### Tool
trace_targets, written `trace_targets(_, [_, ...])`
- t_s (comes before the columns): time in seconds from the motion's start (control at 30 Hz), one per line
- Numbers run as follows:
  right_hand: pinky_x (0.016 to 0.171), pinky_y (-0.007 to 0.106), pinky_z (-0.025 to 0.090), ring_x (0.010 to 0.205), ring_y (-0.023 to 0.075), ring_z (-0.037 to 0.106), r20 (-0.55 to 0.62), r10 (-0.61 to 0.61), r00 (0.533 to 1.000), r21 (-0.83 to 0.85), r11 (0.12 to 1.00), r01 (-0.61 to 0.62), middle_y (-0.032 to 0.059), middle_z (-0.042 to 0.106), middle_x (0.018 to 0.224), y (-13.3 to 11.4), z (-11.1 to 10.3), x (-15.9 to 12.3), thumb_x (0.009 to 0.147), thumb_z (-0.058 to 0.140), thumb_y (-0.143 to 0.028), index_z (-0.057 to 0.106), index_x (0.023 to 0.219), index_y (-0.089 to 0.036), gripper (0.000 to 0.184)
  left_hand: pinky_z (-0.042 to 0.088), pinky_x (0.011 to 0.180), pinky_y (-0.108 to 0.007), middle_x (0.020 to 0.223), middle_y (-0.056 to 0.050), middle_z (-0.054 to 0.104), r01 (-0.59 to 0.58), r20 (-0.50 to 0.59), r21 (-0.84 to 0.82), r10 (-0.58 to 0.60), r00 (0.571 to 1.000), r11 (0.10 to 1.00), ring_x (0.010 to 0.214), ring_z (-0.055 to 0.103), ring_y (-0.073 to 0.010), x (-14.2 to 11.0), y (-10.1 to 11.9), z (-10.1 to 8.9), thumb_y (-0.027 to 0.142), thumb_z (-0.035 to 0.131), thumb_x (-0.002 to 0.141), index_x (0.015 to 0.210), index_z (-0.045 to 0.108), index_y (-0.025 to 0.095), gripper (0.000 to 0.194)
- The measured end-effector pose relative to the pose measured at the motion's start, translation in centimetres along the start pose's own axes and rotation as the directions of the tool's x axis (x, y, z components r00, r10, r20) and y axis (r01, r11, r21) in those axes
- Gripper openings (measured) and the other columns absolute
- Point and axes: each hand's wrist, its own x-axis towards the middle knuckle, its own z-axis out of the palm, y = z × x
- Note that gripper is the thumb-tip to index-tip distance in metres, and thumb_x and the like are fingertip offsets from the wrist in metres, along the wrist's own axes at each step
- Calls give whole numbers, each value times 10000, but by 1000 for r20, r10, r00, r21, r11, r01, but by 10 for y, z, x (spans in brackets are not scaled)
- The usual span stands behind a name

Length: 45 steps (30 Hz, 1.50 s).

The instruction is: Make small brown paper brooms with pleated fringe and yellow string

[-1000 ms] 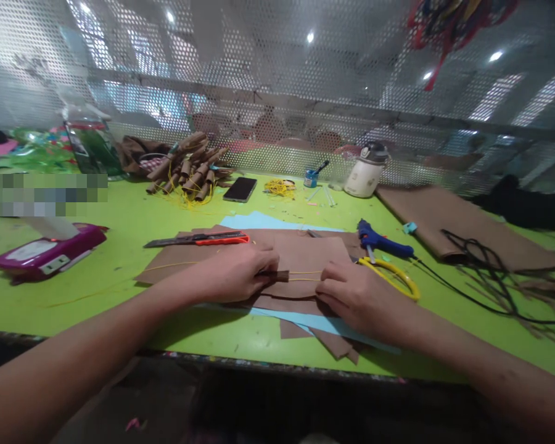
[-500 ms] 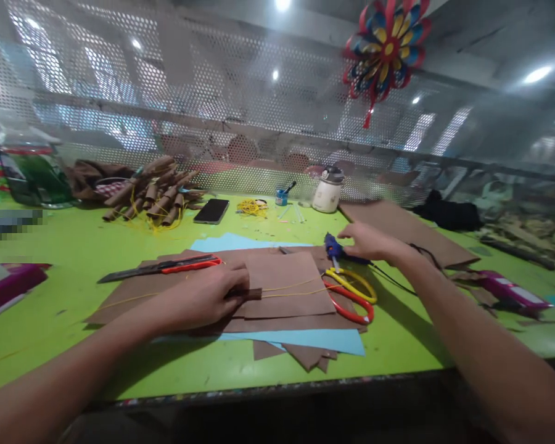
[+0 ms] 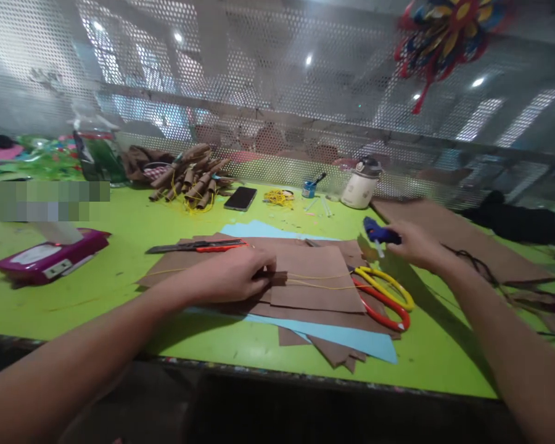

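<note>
My left hand (image 3: pixel 238 271) rests on a stack of brown paper sheets (image 3: pixel 324 293) and pinches a small rolled brown paper tube (image 3: pixel 280 279). Yellow string (image 3: pixel 321 283) runs from the tube rightward across the sheet. In my right hand (image 3: pixel 416 243) is a blue glue gun (image 3: pixel 374 231), gripped at its handle just above the table, its nozzle pointing down. Below it lie scissors with one yellow and one red handle (image 3: pixel 388 302), blades partly hidden. Other scissors, dark-bladed with red handles (image 3: pixel 198 246), lie behind my left hand. Light blue paper (image 3: pixel 351 336) shows underneath the stack.
At the back are bundled brown paper rolls (image 3: pixel 194 182), a phone (image 3: pixel 240 198), yellow string (image 3: pixel 279 197), a blue jar (image 3: pixel 309 189) and a white bottle (image 3: pixel 361 185). A purple power strip (image 3: pixel 50 256) lies left; a large brown sheet (image 3: pixel 457 237) lies right.
My view has swung left, so everything sits farther right in the picture. The glue gun in my right hand has risen a little from the scissors. My left hand keeps its pinch.
</note>
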Motion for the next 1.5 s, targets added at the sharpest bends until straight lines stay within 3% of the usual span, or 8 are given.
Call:
trace_targets(0.1, [687,327,451,906,271,613,-121,73,990,453,892,-10,136,673,1024,-4,-13,-15,778,573,-335,634,1124,-137,403,345,573,-246,766,-22,636,-7,-12,20,7,1000,1000,653,539,-148,0,1,0,277,460,870,846,604,200,166])
trace_targets(0.2, [668,299,466,902,241,631,-1,-143,990,811,579,84,91,693,987,-28,-22,-34,802,590,-417,671,1040,-191,338,332,554,-246,750,-20,635,-10,-9,38,10,1000,999,627,531,-142,0,2,-2,267,465,867,831,604,191,162])
trace_targets(0.27, [629,283,475,809,218,648,136,-246,960,860,511,9,80,709,902,-50,-26,-45,812,598,-445,700,980,-188,323,334,554,-247,748,-24,637,-9,1,37,9,1000,999,627,536,-144,-1,2,-3,265,471,863,822,605,188,161])
trace_targets(0.33, [583,270,472,735,205,644,204,-295,933,837,547,-10,75,713,829,-68,-26,-52,809,601,-487,719,918,-175,351,347,571,-250,751,-29,643,-12,11,30,12,1000,999,646,551,-151,-2,0,-2,267,472,862,831,608,190,159])
trace_targets(0.43, [650,281,499,798,222,648,219,-340,915,808,588,26,85,719,859,-87,-24,-56,823,565,-534,728,868,-163,408,364,597,-253,769,-38,650,-10,13,18,10,1000,1000,670,563,-158,-2,-2,0,273,466,867,839,603,190,162])
trace_targets(0.73, [692,273,507,762,198,647,197,-347,917,672,729,131,58,710,830,-106,-19,-61,878,429,-575,714,775,-194,486,353,587,-255,776,-29,633,-15,16,13,15,1000,1000,676,547,-154,-2,-1,1,271,464,870,838,588,196,149])
trace_targets(0.9, [704,268,510,798,197,641,230,-345,910,683,723,102,73,704,871,-109,-18,-63,891,383,-585,697,743,-185,529,354,592,-262,776,-25,636,-17,21,37,16,1000,999,679,554,-158,-1,-4,3,258,464,862,852,579,202,129])
trace_targets(1.5, [594,252,486,622,148,590,271,-311,911,706,707,31,58,646,675,-113,-24,-67,889,398,-581,616,655,-166,524,348,585,-264,773,-28,637,-18,19,30,18,1000,999,677,547,-155,-1,-4,3,260,456,865,857,591,203,147])
